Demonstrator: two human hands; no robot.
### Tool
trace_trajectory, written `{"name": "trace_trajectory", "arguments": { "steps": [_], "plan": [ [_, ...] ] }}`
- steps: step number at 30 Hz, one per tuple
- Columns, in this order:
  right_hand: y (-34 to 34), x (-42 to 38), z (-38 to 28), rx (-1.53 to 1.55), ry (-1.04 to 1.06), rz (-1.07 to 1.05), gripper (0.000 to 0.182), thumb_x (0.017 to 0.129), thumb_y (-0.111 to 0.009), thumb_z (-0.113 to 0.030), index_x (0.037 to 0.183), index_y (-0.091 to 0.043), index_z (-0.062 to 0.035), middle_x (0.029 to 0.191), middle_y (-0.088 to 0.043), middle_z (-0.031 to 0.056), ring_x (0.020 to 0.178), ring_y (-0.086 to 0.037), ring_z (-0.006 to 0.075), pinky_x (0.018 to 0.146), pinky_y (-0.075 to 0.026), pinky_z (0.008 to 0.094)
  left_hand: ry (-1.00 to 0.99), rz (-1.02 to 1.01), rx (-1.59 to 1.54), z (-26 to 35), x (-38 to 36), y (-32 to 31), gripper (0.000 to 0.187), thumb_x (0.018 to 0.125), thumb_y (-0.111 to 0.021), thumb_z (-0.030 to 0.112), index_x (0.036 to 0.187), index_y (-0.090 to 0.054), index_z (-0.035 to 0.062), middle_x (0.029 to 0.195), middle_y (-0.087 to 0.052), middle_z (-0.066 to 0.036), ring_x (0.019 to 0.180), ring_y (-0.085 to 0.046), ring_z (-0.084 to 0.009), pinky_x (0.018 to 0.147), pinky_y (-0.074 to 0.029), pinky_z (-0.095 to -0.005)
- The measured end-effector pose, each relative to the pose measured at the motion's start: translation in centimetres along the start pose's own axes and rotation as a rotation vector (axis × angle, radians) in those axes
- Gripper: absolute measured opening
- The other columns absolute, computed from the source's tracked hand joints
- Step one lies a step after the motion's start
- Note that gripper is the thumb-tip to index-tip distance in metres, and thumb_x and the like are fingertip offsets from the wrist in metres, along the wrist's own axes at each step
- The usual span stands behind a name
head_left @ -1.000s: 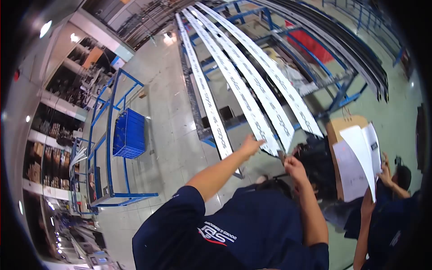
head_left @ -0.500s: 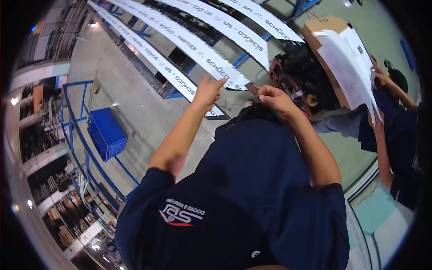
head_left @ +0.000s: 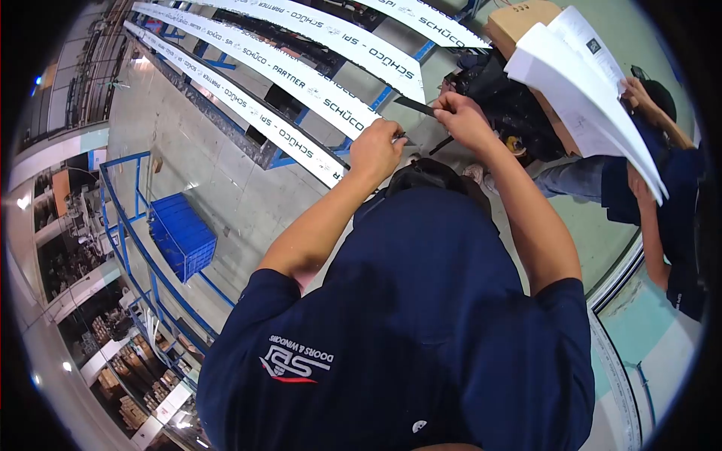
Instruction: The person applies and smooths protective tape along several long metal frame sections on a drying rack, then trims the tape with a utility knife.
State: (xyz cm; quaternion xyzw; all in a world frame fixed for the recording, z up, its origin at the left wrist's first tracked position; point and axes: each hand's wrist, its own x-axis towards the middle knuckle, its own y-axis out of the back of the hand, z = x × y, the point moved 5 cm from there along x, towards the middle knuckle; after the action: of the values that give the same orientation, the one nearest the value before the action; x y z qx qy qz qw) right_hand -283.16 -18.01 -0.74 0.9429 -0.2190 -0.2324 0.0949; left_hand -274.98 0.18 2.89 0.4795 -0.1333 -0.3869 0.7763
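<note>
Black and thin, the strip (head_left: 415, 106) runs between the person's two hands, its long axis slanting from the upper right down toward the lower left, across the near ends of the white profiles. The right hand (head_left: 457, 114) has its fingertips pinched on the strip's upper stretch, and a short dark tail pokes out below that hand, toward the floor. The left hand (head_left: 378, 148) is curled into a fist right at the strip's lower end; I would say it is gripping that end, though the fingers hide the contact itself. So the strip lies between the hands rather than off to one side, and both are on it or touching it; the right looks the one with the clearer hold. It seems flat and narrow, something like a rubber gasket or a blade, matt, with no marking I can read. Just beyond the left hand are the ends of the long white profiles (head_left: 301, 79), wrapped in printed film and resting on a blue rack (head_left: 283, 158). To the right another person in dark blue holds up a sheaf of papers (head_left: 579, 83) against a brown cardboard sheet (head_left: 523, 16). A blue crate (head_left: 183, 237) sits on a frame at left.
</note>
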Motion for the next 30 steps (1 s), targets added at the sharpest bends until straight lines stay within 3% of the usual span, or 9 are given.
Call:
{"name": "trace_trajectory", "arguments": {
  "steps": [2,4,6,14,19,30],
  "plan": [
    [-0.6,0.4,-1.5,-0.152,0.137,-0.016,0.008,0.085,-0.063,-0.006,0.091,-0.064,0.0001,0.078,-0.062,0.0027,0.072,-0.055,0.0086,0.066,-0.046,0.0268,-0.027,0.045,-0.028,-0.4,-0.1,0.0,0.018,0.080,-0.071,0.020,0.094,-0.067,0.0091,0.092,-0.065,-0.009,0.082,-0.064,-0.0289,0.070,-0.051,-0.0392],
    [-1.4,1.9,-0.4,-0.110,0.169,-0.030,0.011,0.083,-0.064,-0.005,0.094,-0.066,-0.0003,0.078,-0.065,0.0044,0.071,-0.058,0.0106,0.068,-0.048,0.0283,-0.054,0.087,-0.059,-0.7,-0.1,0.3,0.015,0.081,-0.070,0.017,0.093,-0.068,0.0088,0.090,-0.067,-0.008,0.076,-0.065,-0.0277,0.067,-0.051,-0.0375],
    [-2.6,2.5,-0.8,-0.194,0.150,-0.144,0.015,0.082,-0.068,-0.012,0.094,-0.070,-0.0038,0.085,-0.070,0.0110,0.079,-0.066,0.0227,0.074,-0.052,0.0349,-0.050,0.128,-0.063,-0.9,-0.1,0.7,0.014,0.082,-0.069,0.016,0.093,-0.068,0.0079,0.092,-0.068,-0.009,0.074,-0.064,-0.0278,0.067,-0.051,-0.0362],
    [-4.8,3.3,-0.9,-0.248,0.080,-0.205,0.014,0.080,-0.070,-0.012,0.093,-0.074,-0.0127,0.086,-0.071,0.0081,0.080,-0.067,0.0221,0.073,-0.052,0.0359,-0.043,0.158,-0.070,-0.5,0.0,1.2,0.010,0.082,-0.067,0.016,0.090,-0.069,0.0101,0.088,-0.064,-0.009,0.081,-0.064,-0.0295,0.070,-0.050,-0.0405],
    [-5.6,3.1,-1.7,-0.461,0.133,-0.214,0.018,0.078,-0.069,-0.011,0.094,-0.075,-0.0163,0.093,-0.072,0.0082,0.087,-0.068,0.0258,0.075,-0.053,0.0379,-0.058,0.143,-0.080,-0.6,0.2,1.3,0.013,0.082,-0.070,0.016,0.092,-0.070,0.0084,0.089,-0.066,-0.009,0.078,-0.064,-0.0275,0.069,-0.051,-0.0360],
    [-5.9,1.5,-3.5,-0.590,0.129,-0.249,0.023,0.078,-0.068,-0.011,0.099,-0.073,-0.0203,0.098,-0.072,0.0052,0.093,-0.068,0.0254,0.075,-0.054,0.0378,0.022,0.033,-0.149,-1.4,1.7,1.8,0.018,0.079,-0.075,0.017,0.091,-0.072,0.0045,0.086,-0.069,-0.012,0.075,-0.065,-0.0250,0.070,-0.051,-0.0331]
  ]
}}
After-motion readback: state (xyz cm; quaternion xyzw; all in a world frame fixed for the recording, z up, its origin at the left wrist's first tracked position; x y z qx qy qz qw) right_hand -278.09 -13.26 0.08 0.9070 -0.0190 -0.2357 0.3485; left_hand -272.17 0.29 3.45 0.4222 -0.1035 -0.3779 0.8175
